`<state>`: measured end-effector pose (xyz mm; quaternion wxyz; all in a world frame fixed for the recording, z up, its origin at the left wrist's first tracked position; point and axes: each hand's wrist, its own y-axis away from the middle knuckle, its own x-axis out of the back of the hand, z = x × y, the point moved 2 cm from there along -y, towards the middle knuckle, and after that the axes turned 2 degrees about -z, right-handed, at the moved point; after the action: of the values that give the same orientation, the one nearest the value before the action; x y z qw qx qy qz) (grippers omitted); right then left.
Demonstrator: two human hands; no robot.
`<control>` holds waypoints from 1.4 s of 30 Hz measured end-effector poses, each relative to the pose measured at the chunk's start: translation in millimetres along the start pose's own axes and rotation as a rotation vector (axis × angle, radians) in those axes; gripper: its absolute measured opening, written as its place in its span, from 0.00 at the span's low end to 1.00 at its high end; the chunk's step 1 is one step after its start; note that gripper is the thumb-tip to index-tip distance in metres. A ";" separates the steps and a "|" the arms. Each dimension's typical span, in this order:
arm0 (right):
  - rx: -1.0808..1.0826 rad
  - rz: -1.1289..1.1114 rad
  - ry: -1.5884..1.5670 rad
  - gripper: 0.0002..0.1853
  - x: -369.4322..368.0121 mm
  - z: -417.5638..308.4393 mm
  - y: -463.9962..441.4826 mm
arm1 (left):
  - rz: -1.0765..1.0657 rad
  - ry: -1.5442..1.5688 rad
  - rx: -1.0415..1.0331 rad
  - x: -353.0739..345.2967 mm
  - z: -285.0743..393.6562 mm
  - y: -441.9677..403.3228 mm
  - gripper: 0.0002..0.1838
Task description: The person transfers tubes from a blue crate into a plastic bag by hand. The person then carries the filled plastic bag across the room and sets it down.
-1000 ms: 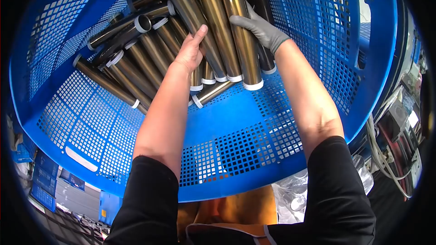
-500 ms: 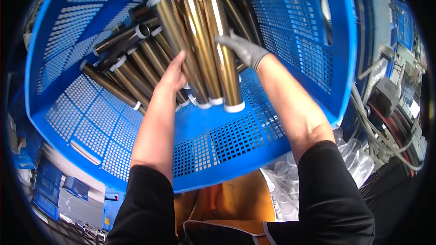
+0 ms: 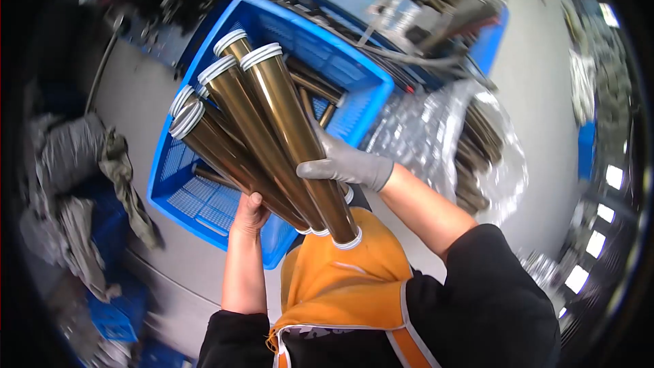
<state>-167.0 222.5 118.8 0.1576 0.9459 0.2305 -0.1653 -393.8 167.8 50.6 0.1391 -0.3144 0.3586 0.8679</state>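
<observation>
Several bronze-coloured tubes with white ridged end caps are bunched between my two hands, tilted with their upper ends to the left. My bare left hand is closed on the left side of the bunch, its fingers hidden beneath. My right hand, in a grey glove, wraps around the right side, with its thumb across the nearest tube. The tubes' lower ends are just in front of my orange apron. Under the bunch stands a blue perforated crate with more of these tubes inside.
To the right, a clear plastic bag holds several dark tubes. Another blue crate with parts stands at the upper right. Grey cloths lie at the left over blue boxes. Machinery and cables are along the back.
The bunch of tubes has been lifted out of the crate and brought close to my body, with more tubes now visible in it. My view has pulled back and turned.
</observation>
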 end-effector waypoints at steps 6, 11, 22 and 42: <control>0.108 0.220 0.132 0.59 -7.9 -97.2 167.8 | -0.243 -0.077 0.141 -147.5 -28.5 41.7 0.50; -0.030 0.473 0.056 0.55 3.7 -136.3 316.0 | -0.468 0.021 0.395 -253.9 -110.8 54.5 0.44; -0.596 0.414 -0.087 0.40 184.9 -113.7 489.9 | -0.324 0.387 0.676 -413.2 -305.4 22.5 0.43; -0.557 0.358 1.402 0.52 335.5 -39.3 389.5 | -0.120 -0.596 0.672 -400.7 -348.0 -76.9 0.29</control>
<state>314.0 37.2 111.2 0.2315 0.7778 0.1530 0.5640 103.3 -31.5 78.3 0.3807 -0.0086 0.5460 0.7462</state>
